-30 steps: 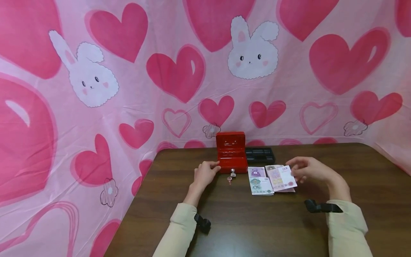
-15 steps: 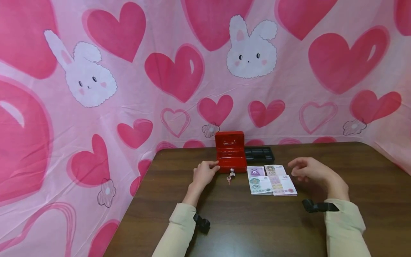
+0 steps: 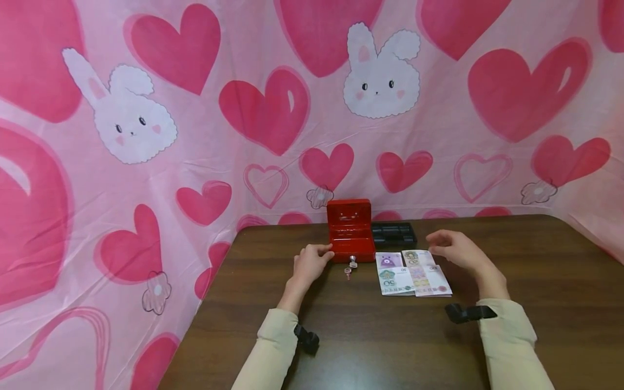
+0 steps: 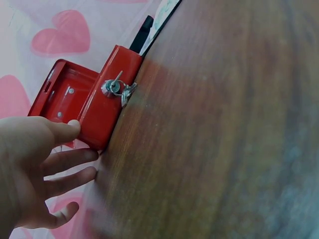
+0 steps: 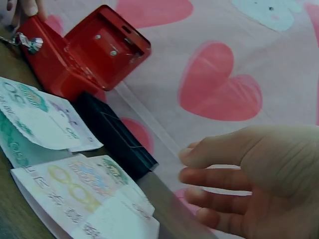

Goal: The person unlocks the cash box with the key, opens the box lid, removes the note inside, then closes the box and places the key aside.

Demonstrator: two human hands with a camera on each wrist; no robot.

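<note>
A red cash box (image 3: 352,257) stands with its lid up, keys (image 3: 348,272) hanging from its front lock. My left hand (image 3: 310,264) rests at the box's left end; in the left wrist view the thumb lies on the rim and the fairly straight fingers (image 4: 70,181) reach along the side. Folded banknotes lie right of the box: a purple note (image 3: 389,259), a green 50 note (image 3: 394,281), a 20 note (image 3: 417,257) and a 100 note (image 3: 435,283). Beside the 20 note hovers my right hand (image 3: 460,252), fingers loosely bent, nothing held.
A black compartment tray (image 3: 395,234) sits behind the notes, right beside the cash box. The brown wooden table (image 3: 380,341) ends at a pink heart-and-rabbit cloth (image 3: 273,43) hanging behind it.
A second ago my right fingers held the 100 note; it now lies partly over the 20 note. That hand let go, then moved left and away from me. My left hand stayed at the box.
</note>
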